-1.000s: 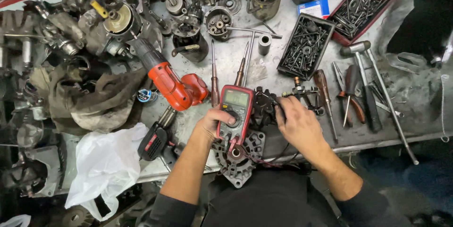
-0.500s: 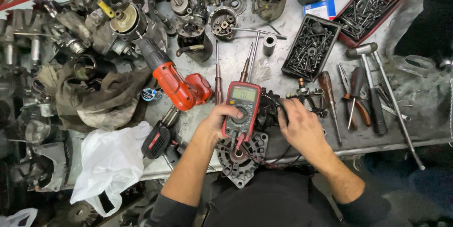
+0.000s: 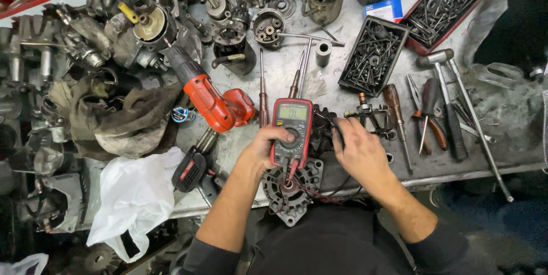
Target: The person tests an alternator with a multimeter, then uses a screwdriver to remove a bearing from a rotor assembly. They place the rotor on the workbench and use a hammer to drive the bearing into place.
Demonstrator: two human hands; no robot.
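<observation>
A red multimeter (image 3: pixel 291 131) with a grey display lies on the bench's front edge, on top of a dark metal alternator housing (image 3: pixel 291 186). My left hand (image 3: pixel 267 145) grips its left side, thumb on the round dial. Red and black leads run from its lower end down over the housing. My right hand (image 3: pixel 358 150) rests just right of the meter, fingers curled over a black part (image 3: pixel 323 128) that is mostly hidden beneath them; I cannot see what the fingertips hold.
A red cordless drill (image 3: pixel 206 97) lies left of the meter, screwdrivers (image 3: pixel 263 89) behind it. Two trays of screws (image 3: pixel 373 53) sit at the back right, with pliers (image 3: pixel 429 114), a hammer (image 3: pixel 468 116) and a puller (image 3: pixel 372 116). Motor parts, rags and a white bag (image 3: pixel 136 193) crowd the left.
The view has shifted slightly. My left thumb stays on the meter's dial, and my right hand has settled a little closer to the meter's right side.
</observation>
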